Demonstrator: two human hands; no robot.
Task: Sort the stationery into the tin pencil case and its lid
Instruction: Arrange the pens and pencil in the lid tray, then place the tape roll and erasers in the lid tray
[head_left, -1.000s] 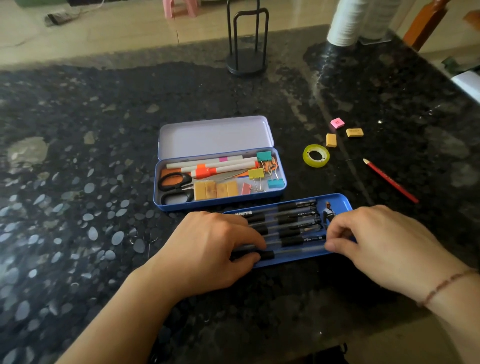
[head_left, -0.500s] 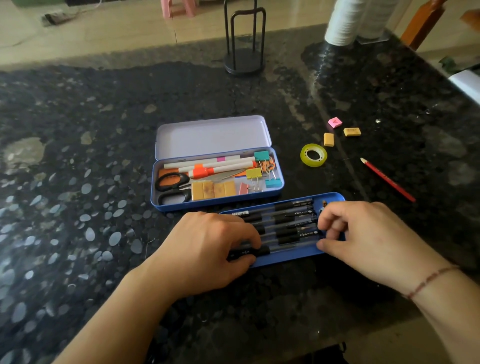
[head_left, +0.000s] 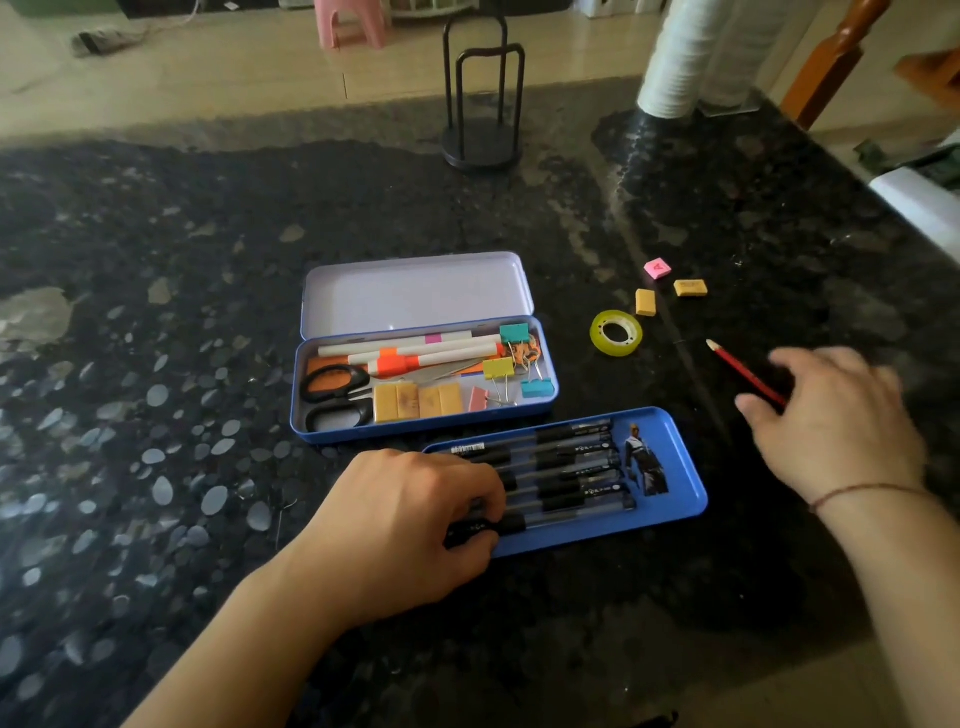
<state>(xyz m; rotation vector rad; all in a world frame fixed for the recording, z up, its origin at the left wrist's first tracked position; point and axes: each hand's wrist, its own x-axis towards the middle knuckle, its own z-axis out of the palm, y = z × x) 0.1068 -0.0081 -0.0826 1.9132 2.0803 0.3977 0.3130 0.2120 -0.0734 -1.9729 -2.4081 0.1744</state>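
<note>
progress: mostly sorted | done: black pens (head_left: 561, 470) lay in lid (head_left: 680, 457), scissors and clips in case (head_left: 415, 428) | left: red pencil (head_left: 743, 371), tape (head_left: 616, 333), erasers on counter | left hand (head_left: 410, 525) curled on pen ends | right hand (head_left: 836, 426) blurred over pencil, grip unclear

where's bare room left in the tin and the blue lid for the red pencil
The blue lid has bare floor at its right end, past the black pens, around the printed figure. The tin pencil case is crowded with scissors, erasers and clips. The red pencil lies by the right hand.
</note>
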